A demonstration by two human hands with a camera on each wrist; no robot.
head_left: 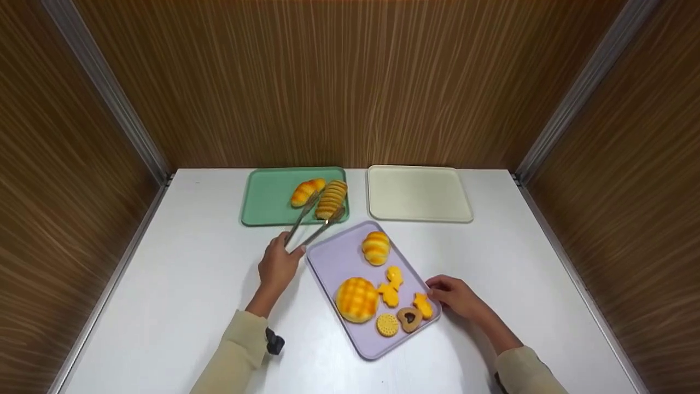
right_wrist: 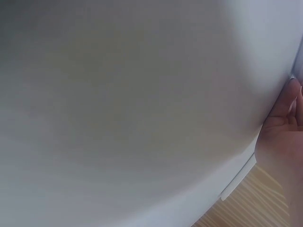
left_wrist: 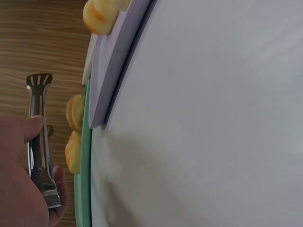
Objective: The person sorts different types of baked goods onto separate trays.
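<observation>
My left hand (head_left: 278,268) grips metal tongs (left_wrist: 38,137), their two arms spread apart over the green tray (head_left: 265,197). One tong tip overlaps a golden bread roll (head_left: 306,192) in the head view; the other overlaps the lower end of a ridged, striped bread (head_left: 332,199). The lilac tray (head_left: 333,262) lies at a slant, and my right hand (head_left: 459,296) holds its right edge near the corner. On it are a striped bun (head_left: 376,248), a round checked bun (head_left: 357,300), several yellow shaped biscuits (head_left: 389,294), a round dotted biscuit (head_left: 387,325) and a heart-shaped biscuit (head_left: 409,319).
A cream tray (head_left: 420,194) lies at the back right, beside the green one. Wood-grain panels (head_left: 350,82) stand behind and on both sides of the white table (head_left: 180,284).
</observation>
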